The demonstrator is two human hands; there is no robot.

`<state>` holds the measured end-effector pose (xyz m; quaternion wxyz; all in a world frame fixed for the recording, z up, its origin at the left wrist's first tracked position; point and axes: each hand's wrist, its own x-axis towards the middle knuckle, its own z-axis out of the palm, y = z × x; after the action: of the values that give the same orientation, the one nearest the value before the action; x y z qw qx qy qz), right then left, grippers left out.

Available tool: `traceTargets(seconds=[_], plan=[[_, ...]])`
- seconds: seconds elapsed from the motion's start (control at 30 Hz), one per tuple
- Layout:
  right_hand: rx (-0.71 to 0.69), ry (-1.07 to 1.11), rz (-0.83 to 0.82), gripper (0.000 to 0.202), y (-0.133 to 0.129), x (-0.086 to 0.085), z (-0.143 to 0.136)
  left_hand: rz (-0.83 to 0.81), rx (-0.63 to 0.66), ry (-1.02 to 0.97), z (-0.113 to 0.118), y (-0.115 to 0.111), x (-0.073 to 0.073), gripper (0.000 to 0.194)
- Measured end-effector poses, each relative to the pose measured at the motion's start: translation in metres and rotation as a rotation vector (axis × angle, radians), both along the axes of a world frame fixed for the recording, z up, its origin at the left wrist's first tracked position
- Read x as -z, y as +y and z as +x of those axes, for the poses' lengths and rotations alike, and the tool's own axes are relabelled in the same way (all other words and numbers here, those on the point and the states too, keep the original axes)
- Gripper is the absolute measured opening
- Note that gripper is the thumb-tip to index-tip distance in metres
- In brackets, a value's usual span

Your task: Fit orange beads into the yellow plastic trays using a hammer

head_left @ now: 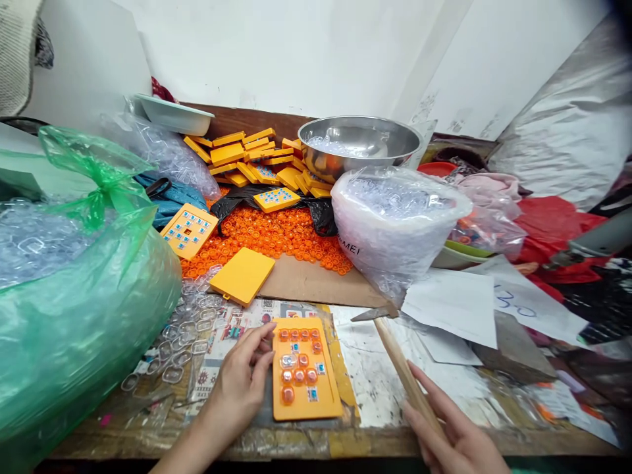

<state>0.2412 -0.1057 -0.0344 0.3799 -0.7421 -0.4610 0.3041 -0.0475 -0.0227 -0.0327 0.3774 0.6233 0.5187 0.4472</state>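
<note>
In front of me on the worktable lies an orange plastic board (328, 398) with several translucent orange round caps (299, 376) in it and a few bare sockets showing blue-and-white pieces (313, 394). A clear oblong piece (289, 361) sits among the caps. My left hand (241, 375) has its fingers curled at the board's left edge, thumb and forefinger against it. To the right, my right hand (451, 428) is closed around the wooden handle of a hammer (405, 368); its metal head points away from me, above white paper and apart from the board.
Clear plastic links (182, 336) lie left, beside a bulging green bag (89, 322). Behind are a plain orange board (243, 276), a heap of orange rings (276, 234), stacked orange boards (247, 155), a steel bowl (360, 158) and a white bag (390, 243). Papers (451, 306) lie right.
</note>
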Motion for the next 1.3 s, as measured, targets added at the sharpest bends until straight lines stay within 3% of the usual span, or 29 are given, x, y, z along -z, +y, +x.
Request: traceTargets(seconds=[0.13, 0.23, 0.33, 0.47, 0.57, 0.67, 0.77, 0.83, 0.93, 1.03, 1.17, 1.3], plan=[[-0.233, -0.526, 0.08, 0.051, 0.022, -0.001, 0.047, -0.215, -0.039, -0.18, 0.001, 0.002, -0.001, 0.048], [-0.31, -0.765, 0.199, 0.044, 0.032, -0.009, 0.058, -0.394, 0.002, -0.347, 0.003, 0.001, -0.004, 0.067], [-0.384, -0.87, 0.299, 0.043, 0.034, -0.011, 0.032, -0.484, 0.037, -0.5, 0.006, -0.002, -0.002, 0.074], [-0.56, -0.805, 0.357, 0.042, 0.035, 0.007, -0.037, -0.536, -0.008, -0.57, 0.016, -0.005, 0.001, 0.077], [-0.585, -0.769, 0.383, 0.053, 0.038, 0.022, -0.078, -0.509, -0.106, -0.592, 0.025, -0.007, -0.01, 0.081], [-0.605, -0.731, 0.382, 0.062, 0.036, 0.022, -0.089, -0.442, -0.185, -0.613, 0.031, -0.008, -0.023, 0.087], [-0.579, -0.714, 0.329, 0.049, 0.03, 0.007, -0.06, -0.498, -0.206, -0.653, 0.032, -0.008, -0.029, 0.097], [-0.386, -0.767, 0.259, 0.036, 0.032, -0.004, -0.018, -0.625, -0.175, -0.738, 0.03, -0.007, -0.029, 0.101], [-0.159, -0.899, 0.179, 0.037, 0.051, -0.01, 0.055, -0.793, -0.128, -0.893, 0.026, -0.007, -0.027, 0.105], [-0.148, -0.934, 0.153, 0.036, 0.08, -0.004, 0.102, -0.887, -0.076, -0.99, 0.023, -0.009, -0.028, 0.092], [-0.259, -0.918, 0.203, 0.027, 0.111, 0.007, 0.11, -0.965, 0.039, -1.065, 0.022, -0.016, -0.033, 0.067], [-0.265, -0.872, 0.272, 0.038, 0.117, -0.001, 0.095, -0.91, 0.102, -1.095, 0.023, -0.022, -0.033, 0.067]])
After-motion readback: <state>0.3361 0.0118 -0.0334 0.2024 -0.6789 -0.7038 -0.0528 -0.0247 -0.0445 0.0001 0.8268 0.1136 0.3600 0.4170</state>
